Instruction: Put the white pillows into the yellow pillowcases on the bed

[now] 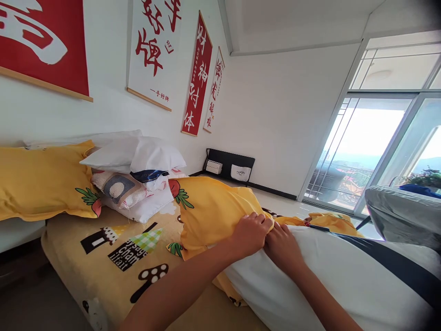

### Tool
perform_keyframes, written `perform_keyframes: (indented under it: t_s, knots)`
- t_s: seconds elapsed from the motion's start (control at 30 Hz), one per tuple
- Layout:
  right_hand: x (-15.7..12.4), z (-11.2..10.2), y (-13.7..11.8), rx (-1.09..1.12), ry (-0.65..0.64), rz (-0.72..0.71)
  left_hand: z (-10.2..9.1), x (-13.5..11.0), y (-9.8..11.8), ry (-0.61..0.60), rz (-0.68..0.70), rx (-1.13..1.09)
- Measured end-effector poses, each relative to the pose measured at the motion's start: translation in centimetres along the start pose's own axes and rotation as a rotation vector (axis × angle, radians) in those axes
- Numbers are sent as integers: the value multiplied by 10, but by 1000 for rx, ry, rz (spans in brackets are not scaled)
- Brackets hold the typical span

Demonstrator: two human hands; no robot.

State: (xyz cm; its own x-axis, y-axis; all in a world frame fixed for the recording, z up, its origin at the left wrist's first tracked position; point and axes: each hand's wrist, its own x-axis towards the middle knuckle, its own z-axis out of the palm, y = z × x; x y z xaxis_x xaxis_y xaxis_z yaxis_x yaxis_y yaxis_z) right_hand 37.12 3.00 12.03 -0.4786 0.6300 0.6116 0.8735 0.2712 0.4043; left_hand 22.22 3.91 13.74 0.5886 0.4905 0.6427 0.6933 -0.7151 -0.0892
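Observation:
Both my hands meet at the near edge of a yellow pillowcase (217, 209) with red-and-green plant prints at its corners. My left hand (251, 233) has its fingers curled closed over the fabric edge. Right beside it, my right hand (283, 246) is also closed, pinching the cloth at the same edge. Against the pillowcase lies a large white padded piece (320, 271) with a dark band; I cannot tell whether it is a pillow or a quilt. More yellow cloth (332, 223) shows behind it.
A tan printed blanket (103, 271) covers the bed. White pillows (156, 154), a patterned cushion (119, 188) and a yellow pillow (41, 181) are piled at the wall. A black bench (225, 161) stands beyond, and a grey-covered piece (403, 214) stands near the glass door (375, 138).

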Motion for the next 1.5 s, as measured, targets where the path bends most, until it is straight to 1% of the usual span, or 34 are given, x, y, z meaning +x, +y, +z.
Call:
perform_keyframes:
  t_s: [0.13, 0.33, 0.73, 0.97, 1.1, 1.23, 1.33, 1.5]
  knots:
    - [-1, 1, 0, -2, 10, 2, 1, 0, 0, 20, 1, -1]
    - [0, 1, 0, -6, -5, 6, 1, 1, 0, 2, 3, 10]
    - [0, -1, -1, -3, -23, 11, 0, 1, 0, 25, 2, 5]
    - [1, 0, -1, 3, -44, 25, -1, 0, 1, -12, -4, 3]
    - [1, -2, -2, 3, -55, 31, 1, 0, 1, 2, -6, -1]
    - [1, -2, -2, 4, -51, 32, 1, 0, 0, 9, -8, -2]
    - [1, -2, -3, 2, -43, 32, 1, 1, 1, -9, -9, 3]
    - [0, -4, -3, -17, -32, 21, -4, 1, 0, -31, -8, -1]
